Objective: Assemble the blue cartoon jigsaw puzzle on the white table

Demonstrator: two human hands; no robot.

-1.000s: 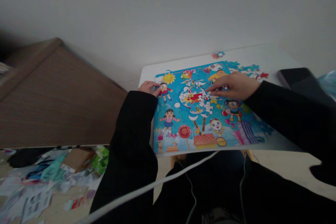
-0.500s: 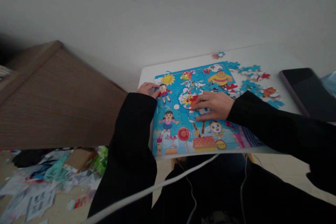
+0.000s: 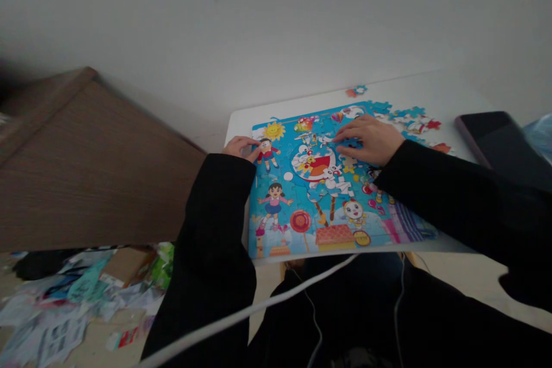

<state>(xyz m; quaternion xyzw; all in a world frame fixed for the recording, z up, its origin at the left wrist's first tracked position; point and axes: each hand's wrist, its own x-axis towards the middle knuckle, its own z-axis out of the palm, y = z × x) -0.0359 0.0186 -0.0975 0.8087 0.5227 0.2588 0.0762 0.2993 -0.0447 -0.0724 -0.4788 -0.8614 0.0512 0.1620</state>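
Observation:
A cartoon jigsaw puzzle (image 3: pixel 297 195), mostly joined, lies on a white table. Its picture has a large red-mouthed character in the middle and smaller figures around it. At the puzzle's left edge rests my left hand (image 3: pixel 240 148), thumb and fingers apart, fingertips touching the board. My right hand (image 3: pixel 373 139) is over the upper right of the picture, its fingers stretched and the thumb apart; no piece shows between them. The palm and wrist cover part of the picture. Beneath the hand, some loose-looking pieces (image 3: pixel 338 183) lie on the puzzle.
Several loose pieces (image 3: pixel 416 121) are heaped right of the puzzle, and a small piece (image 3: pixel 357 91) lies by the back edge. A dark phone (image 3: pixel 500 138) is at the right. A brown cabinet (image 3: pixel 99 167) stands left. A white cable (image 3: pixel 259 305) crosses in front; litter covers the floor.
My right hand has moved up and to the right from the picture's middle, uncovering the red mouth and the white pieces below it. My left hand stays at the left edge.

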